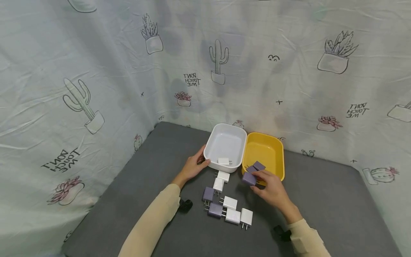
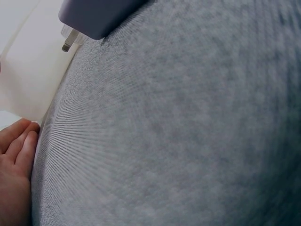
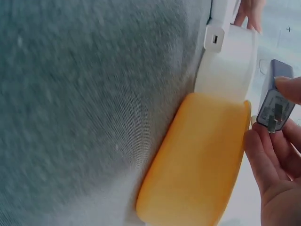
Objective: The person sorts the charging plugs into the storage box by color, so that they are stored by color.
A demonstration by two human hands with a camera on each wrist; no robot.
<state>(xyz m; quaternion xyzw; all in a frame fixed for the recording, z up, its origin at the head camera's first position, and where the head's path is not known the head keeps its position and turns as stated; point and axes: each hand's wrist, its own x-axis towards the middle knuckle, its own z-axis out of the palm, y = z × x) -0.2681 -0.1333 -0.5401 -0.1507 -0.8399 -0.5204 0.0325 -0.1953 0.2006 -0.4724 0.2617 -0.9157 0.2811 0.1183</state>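
Observation:
My right hand [image 1: 271,189] pinches a purple plug-in charger [image 1: 249,179] over the near edge of the yellow tray [image 1: 278,157]. Its metal prongs show in the right wrist view, where the thumb lies on the charger's side [image 3: 274,75]. More purple chargers [image 1: 259,165] appear inside the yellow tray, partly hidden by the hand. My left hand [image 1: 192,166] touches the near left corner of the white tray [image 1: 208,142], its fingers fairly straight along the side and the thumb by the rim. One white charger [image 1: 223,161] lies in that tray.
On the grey table [image 1: 135,200], several white chargers [image 1: 232,216] and two purple chargers [image 1: 215,210] lie in front of the trays, prongs pointing various ways. Both trays stand side by side near the cactus-print cloth [image 1: 257,82], which hangs behind and to the left.

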